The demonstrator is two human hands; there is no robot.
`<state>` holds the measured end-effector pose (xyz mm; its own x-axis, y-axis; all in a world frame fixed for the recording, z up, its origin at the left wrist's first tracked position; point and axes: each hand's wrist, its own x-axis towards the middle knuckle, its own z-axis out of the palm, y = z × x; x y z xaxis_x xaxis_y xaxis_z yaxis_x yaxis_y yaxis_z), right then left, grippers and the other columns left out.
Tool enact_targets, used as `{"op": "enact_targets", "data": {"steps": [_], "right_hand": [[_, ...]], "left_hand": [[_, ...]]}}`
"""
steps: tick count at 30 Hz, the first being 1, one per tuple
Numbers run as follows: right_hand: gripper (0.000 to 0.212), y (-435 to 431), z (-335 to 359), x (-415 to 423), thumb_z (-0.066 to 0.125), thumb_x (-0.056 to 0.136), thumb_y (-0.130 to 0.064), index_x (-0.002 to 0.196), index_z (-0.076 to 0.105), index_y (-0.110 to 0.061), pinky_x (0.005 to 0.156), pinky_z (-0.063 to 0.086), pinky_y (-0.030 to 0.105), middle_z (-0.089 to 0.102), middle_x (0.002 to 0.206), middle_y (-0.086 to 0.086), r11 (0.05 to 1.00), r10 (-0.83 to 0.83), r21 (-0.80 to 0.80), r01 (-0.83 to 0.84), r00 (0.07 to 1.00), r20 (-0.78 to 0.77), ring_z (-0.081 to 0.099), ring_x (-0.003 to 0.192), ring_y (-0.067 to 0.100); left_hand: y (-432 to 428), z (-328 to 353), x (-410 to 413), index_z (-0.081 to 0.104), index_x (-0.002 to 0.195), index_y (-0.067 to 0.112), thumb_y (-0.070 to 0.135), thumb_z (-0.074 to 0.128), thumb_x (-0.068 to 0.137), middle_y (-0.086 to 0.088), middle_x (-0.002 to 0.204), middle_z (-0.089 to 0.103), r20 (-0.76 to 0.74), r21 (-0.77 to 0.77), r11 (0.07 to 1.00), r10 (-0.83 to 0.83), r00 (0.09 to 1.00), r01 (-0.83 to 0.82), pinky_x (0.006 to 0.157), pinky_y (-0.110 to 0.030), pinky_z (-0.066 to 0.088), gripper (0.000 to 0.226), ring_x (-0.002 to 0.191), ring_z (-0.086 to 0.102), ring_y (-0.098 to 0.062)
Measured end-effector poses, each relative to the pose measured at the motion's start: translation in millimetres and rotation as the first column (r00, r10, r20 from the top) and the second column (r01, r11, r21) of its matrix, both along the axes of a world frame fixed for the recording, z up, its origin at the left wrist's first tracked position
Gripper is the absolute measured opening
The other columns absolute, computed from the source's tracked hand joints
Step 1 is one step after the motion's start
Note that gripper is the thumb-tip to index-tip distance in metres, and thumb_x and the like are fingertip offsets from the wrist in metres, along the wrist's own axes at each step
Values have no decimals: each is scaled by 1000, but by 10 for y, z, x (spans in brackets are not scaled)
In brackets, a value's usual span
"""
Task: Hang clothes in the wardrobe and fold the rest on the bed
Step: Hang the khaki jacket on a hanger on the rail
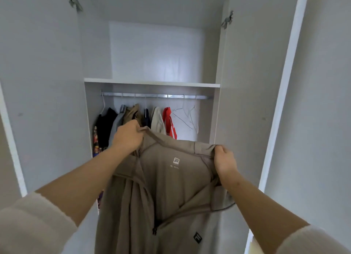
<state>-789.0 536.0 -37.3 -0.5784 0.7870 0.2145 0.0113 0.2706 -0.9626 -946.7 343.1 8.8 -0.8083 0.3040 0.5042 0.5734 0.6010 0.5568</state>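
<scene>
Both hands, left [127,136] and right [226,161], grip the shoulders of a taupe zip jacket [167,187] (logo inside the collar), held up before the open wardrobe [57,82], where garments [133,119] hang from the rail [155,96] beside bare hangers [187,117].

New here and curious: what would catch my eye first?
A taupe zip jacket fills the lower middle, held up near its collar: the left hand grips one side, the right hand the other. Behind it, in the open wardrobe, a metal rail carries hung clothes, including a red garment, with empty wire hangers at its right end.
</scene>
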Motion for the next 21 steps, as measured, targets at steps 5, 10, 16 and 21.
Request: {"op": "enact_targets", "data": {"steps": [5, 10, 16, 21], "right_hand": [[25, 323, 42, -794, 30, 95, -17, 84, 52, -10, 75, 38, 33, 50, 77, 3, 998, 11, -61, -12, 1000, -20, 46, 78, 20], [30, 465, -134, -1377, 31, 96, -19, 70, 48, -19, 68, 37, 30, 48, 73, 1, 997, 79, -11, -79, 997, 8, 44, 68, 11], [28, 757, -253, -2082, 35, 96, -17, 74, 54, -18, 60, 39, 26, 53, 74, -1, 993, 115, 21, -116, 993, 33, 48, 70, 11], [27, 1065, -285, -2782, 40, 95, -13, 77, 60, -13, 62, 45, 23, 59, 79, 6, 981, 166, 71, -178, 975, 149, 55, 73, 14]], "left_hand": [[3, -42, -504, 50, 83, 32, 30, 80, 69, 13, 88, 52, 302, -90, 948, -265, 915, 305, 59, -18, 37, 33, 79, 49, -1], [74, -287, -973, 59, 79, 29, 37, 65, 82, 9, 81, 57, 117, -486, 871, -16, 993, 71, 66, -26, 44, 11, 80, 55, -13], [699, -374, -1544, 54, 88, 14, 25, 49, 95, -4, 78, 53, 377, 376, 926, -125, 918, -29, 61, -28, 40, 14, 71, 49, -17], [1324, -208, -2204, 50, 83, 20, 23, 45, 97, -5, 85, 54, 448, 605, 796, -321, 834, -19, 63, -26, 43, 15, 76, 51, -15]]}}
